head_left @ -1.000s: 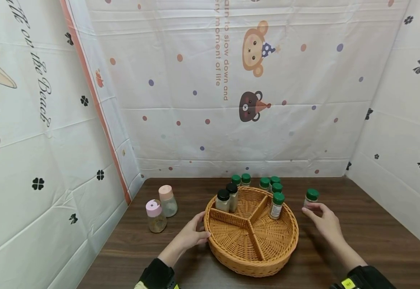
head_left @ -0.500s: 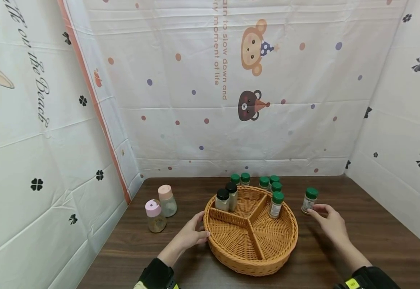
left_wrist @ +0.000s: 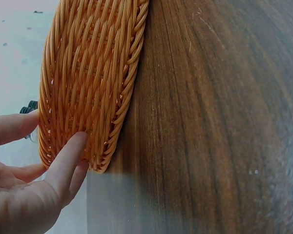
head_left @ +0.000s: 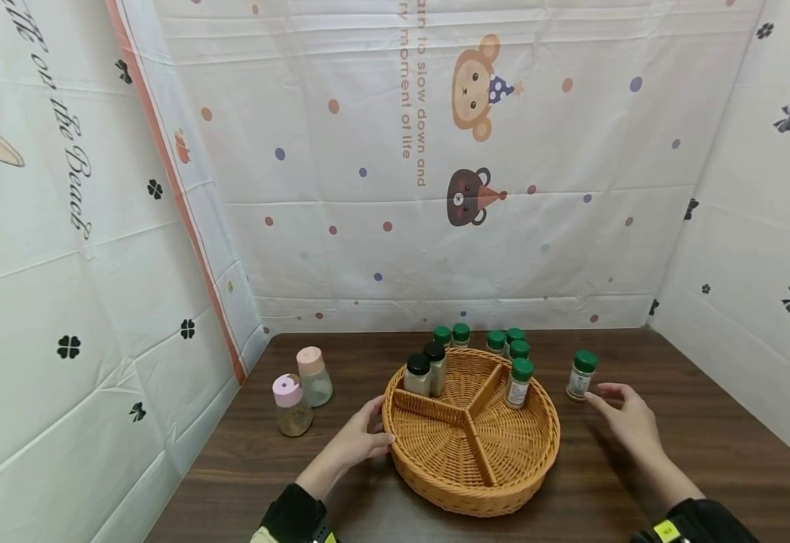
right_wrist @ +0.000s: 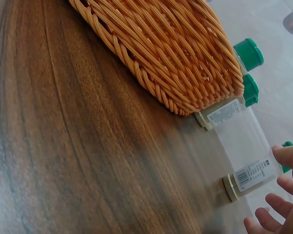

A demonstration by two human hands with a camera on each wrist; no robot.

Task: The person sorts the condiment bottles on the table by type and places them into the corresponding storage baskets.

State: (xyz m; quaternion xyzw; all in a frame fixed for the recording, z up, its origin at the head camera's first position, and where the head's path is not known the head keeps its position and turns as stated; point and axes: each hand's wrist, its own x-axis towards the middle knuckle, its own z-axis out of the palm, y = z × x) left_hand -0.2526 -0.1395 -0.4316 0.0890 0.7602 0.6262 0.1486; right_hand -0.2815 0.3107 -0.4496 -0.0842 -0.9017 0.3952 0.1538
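Observation:
In the head view, a round wicker basket (head_left: 449, 504) with three compartments stands on the table. My left hand (head_left: 354, 441) touches its left outer wall, thumb and fingers spread; in the left wrist view, the thumb (left_wrist: 66, 163) lies along the weave. On the right, a green-lidded glass spice jar (head_left: 581, 375) stands upright. My right hand (head_left: 628, 422) is close beside this jar with loosely bent fingers, holding nothing. Inside the basket, two black-lidded jars (head_left: 418, 377) stand in the back compartment. One green-lidded jar (head_left: 518, 388) stands in the right compartment.
Several green-lidded jars (head_left: 495, 343) stand behind the basket, partly hidden by its rim. To the left are a pink-lidded jar (head_left: 315, 381) and a purple-lidded jar (head_left: 293, 411). Printed cloth walls (head_left: 340, 264) enclose the dark wooden table (head_left: 232, 483) at the back and sides.
My right hand has let go of the spice jar and moved slightly right and down, away from it. The jar stays upright. My left hand and the basket have not visibly moved.

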